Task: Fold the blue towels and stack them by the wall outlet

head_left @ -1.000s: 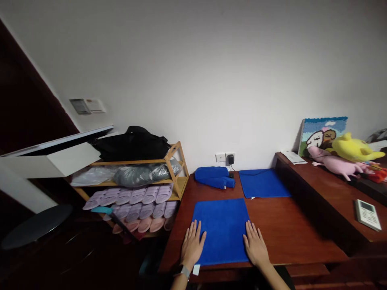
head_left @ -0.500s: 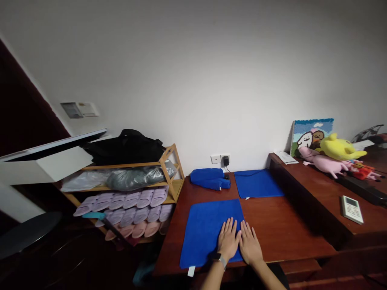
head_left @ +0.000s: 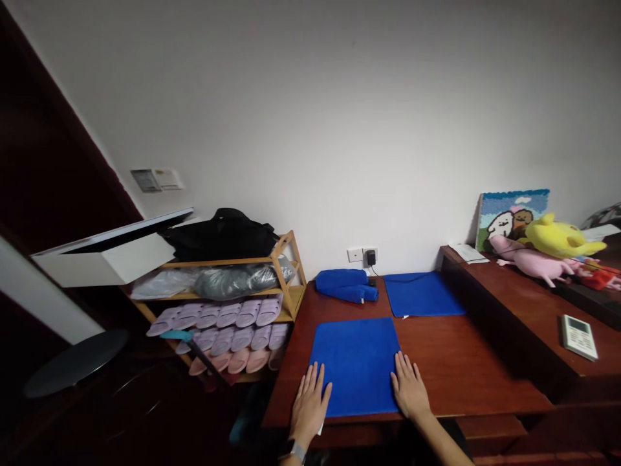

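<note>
Head view: a blue cloth [head_left: 359, 369] lies spread flat on a reddish-brown table [head_left: 451, 369], near the front edge, between the person's two hands. The left hand [head_left: 309, 402] rests palm down across the cloth's left edge at the near corner, fingers stretched forward and thumb over the cloth. It grips nothing; a band [head_left: 295, 448] circles its wrist, and a bit of white tag [head_left: 320, 428] shows beside it. The right hand [head_left: 410, 391] lies flat over the right edge, fingers straight, partly on the cloth and partly on the wood, likewise gripping nothing.

Behind the cloth, toward the wall, sits a blue bundle [head_left: 342, 279]. To its right a second blue cloth [head_left: 422, 298] lies flat, with a black cord crossing its far part. The cord leads from a black plug [head_left: 371, 257] in the wall socket just above.

Left of the table stands a wooden rack [head_left: 291, 301] with rows of lilac and pink slippers [head_left: 228, 317] and a black bag [head_left: 226, 236] on top. On the raised surface at right are a white remote [head_left: 579, 337], pink and yellow plush toys [head_left: 557, 236] and a dog picture [head_left: 517, 213] leaning upright.
</note>
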`<state>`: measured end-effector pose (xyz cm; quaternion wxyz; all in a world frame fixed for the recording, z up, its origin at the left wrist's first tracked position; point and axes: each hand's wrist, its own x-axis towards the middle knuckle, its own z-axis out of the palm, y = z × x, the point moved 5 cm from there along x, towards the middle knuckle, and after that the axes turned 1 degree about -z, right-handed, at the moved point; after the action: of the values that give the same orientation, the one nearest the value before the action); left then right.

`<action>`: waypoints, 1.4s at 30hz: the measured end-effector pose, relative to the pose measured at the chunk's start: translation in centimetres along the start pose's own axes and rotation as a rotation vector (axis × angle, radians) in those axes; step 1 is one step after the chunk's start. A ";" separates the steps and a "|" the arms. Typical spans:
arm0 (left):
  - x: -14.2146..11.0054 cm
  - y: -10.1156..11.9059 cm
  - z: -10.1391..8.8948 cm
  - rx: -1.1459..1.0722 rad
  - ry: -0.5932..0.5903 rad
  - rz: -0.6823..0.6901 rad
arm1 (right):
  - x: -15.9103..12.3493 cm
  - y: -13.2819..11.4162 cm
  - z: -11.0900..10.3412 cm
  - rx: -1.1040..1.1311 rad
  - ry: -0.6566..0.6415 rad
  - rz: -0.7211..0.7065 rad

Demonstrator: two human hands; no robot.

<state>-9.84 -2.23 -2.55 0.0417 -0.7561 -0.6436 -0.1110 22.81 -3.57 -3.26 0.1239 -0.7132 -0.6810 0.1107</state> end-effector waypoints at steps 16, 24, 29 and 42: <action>2.3 6.4 -0.6 -0.039 -0.021 0.101 | -3.6 0.0 1.4 -0.007 0.125 -0.055; 4.9 20.6 1.3 -0.227 -0.122 0.358 | -3.6 0.1 1.6 -0.014 0.101 -0.095; 4.2 13.6 1.4 -0.147 -0.120 0.220 | -3.6 0.3 1.9 -0.006 0.113 -0.060; 2.3 0.6 1.0 -0.011 -0.018 -0.029 | 2.4 -0.6 -1.0 -0.029 0.024 0.029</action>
<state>-8.76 0.05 -3.00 0.0298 -0.7478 -0.6543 -0.1082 22.66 -1.19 -2.04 0.1201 -0.7261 -0.6704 0.0942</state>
